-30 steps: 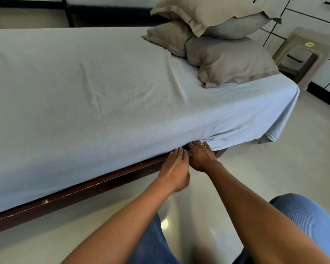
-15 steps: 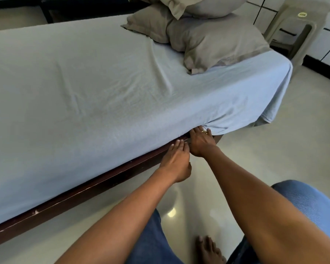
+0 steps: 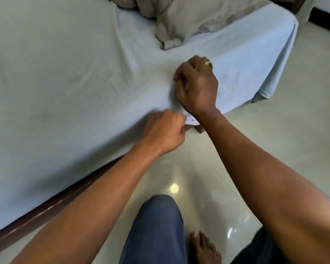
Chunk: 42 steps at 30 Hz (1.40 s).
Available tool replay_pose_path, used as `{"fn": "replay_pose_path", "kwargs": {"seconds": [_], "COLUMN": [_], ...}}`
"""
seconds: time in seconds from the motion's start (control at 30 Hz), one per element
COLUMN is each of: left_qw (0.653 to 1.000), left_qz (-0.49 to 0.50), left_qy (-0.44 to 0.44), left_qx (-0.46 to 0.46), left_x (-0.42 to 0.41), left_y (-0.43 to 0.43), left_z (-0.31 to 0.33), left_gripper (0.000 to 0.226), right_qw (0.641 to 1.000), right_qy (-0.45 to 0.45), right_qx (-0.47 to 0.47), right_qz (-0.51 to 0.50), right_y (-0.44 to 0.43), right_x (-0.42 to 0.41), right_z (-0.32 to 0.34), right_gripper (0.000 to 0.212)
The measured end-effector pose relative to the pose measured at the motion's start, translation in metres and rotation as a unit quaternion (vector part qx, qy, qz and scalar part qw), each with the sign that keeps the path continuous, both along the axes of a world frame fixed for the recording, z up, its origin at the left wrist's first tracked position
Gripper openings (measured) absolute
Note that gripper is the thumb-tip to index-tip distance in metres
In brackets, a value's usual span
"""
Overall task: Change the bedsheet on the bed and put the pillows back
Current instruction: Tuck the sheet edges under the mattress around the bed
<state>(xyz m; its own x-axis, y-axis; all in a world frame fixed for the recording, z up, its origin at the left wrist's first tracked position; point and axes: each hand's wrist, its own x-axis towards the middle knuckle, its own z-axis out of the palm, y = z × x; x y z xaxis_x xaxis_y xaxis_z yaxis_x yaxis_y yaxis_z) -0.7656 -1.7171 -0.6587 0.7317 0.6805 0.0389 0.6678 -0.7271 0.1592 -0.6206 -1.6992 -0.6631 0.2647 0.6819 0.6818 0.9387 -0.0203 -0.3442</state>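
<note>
A: Status on the bed?
B: Light blue bedsheet (image 3: 65,82) covers the whole mattress top and hangs down the near side. It is creased across the middle. The far right corner hangs loose towards the glossy tile floor (image 3: 284,130).
A: Pillows?
B: Grey-beige pillows (image 3: 198,14) lie on the sheet at the right end, cropped by the top edge. I can't count them from here.
A: Frame?
B: Dark brown bed rail (image 3: 46,210) shows under the sheet's lower edge, running bottom left to centre.
A: Hands?
B: Both are on the near side of the mattress, just beside each other. Right hand (image 3: 197,86) is higher, knuckles up, fingers curled into the sheet and gripping a bunch of it. Left hand (image 3: 163,131) is lower at the hem, right where the rail ends. Its fingers are curled, but motion blur hides the tips, so I can't tell if it has cloth. A small fold of sheet sticks out between the two wrists.
A: Anything else?
B: Jeans-clad knee (image 3: 156,225) at bottom centre, bare foot (image 3: 204,248) on the tiles beside it. Gold ring (image 3: 208,63) on a right-hand finger.
</note>
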Motion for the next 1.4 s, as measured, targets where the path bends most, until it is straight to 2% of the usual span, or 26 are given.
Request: {"fn": "replay_pose_path", "kwargs": {"seconds": [0.07,0.13,0.17,0.23,0.33,0.53,0.63,0.83,1.03,1.17,1.27,1.4], "left_qw": [0.992,0.973,0.967,0.967,0.983,0.985,0.982,0.979,0.980,0.975,0.960,0.933], "left_qz": [0.036,0.089,0.110,0.144,0.175,0.170,0.175,0.183,0.197,0.219,0.276,0.328], "left_qy": [-0.098,-0.197,-0.216,-0.192,-0.058,-0.005,0.029,0.085,0.000,-0.014,-0.023,-0.071], "left_qx": [0.068,0.083,0.084,0.084,0.023,-0.041,-0.060,-0.039,-0.003,0.023,0.039,0.128], "left_x": [0.006,0.020,0.026,0.039,0.047,0.055,0.060,0.064,0.057,0.056,0.050,0.039], "left_y": [0.030,0.067,0.084,0.116,0.130,0.128,0.130,0.128,0.125,0.120,0.102,0.032], "left_z": [0.027,0.043,0.045,0.041,0.025,0.033,0.039,0.030,0.022,0.021,0.025,0.027], "left_gripper": [0.021,0.022,0.021,0.026,0.067,0.071,0.073,0.076,0.071,0.066,0.058,0.043], "right_qw": [1.000,0.995,0.990,0.980,0.973,0.951,0.950,0.956,0.964,0.969,0.971,0.969], "right_qy": [-0.011,-0.011,-0.010,-0.035,-0.036,0.023,0.030,0.036,0.021,-0.001,0.002,-0.031], "right_qx": [0.008,-0.070,-0.113,-0.179,-0.218,-0.305,-0.306,-0.284,-0.248,-0.228,-0.209,-0.206], "right_qz": [0.029,0.066,0.083,0.084,0.065,0.046,0.047,0.060,0.094,0.092,0.115,0.136], "right_y": [0.037,0.076,0.094,0.118,0.114,0.114,0.114,0.113,0.114,0.113,0.110,0.099], "right_x": [0.023,0.038,0.043,0.045,0.043,0.037,0.038,0.046,0.045,0.047,0.050,0.059], "right_z": [0.005,0.020,0.027,0.035,0.035,0.042,0.041,0.027,0.019,0.014,0.018,0.023], "right_gripper": [0.015,0.021,0.022,0.024,0.029,0.031,0.029,0.026,0.031,0.032,0.030,0.029]}}
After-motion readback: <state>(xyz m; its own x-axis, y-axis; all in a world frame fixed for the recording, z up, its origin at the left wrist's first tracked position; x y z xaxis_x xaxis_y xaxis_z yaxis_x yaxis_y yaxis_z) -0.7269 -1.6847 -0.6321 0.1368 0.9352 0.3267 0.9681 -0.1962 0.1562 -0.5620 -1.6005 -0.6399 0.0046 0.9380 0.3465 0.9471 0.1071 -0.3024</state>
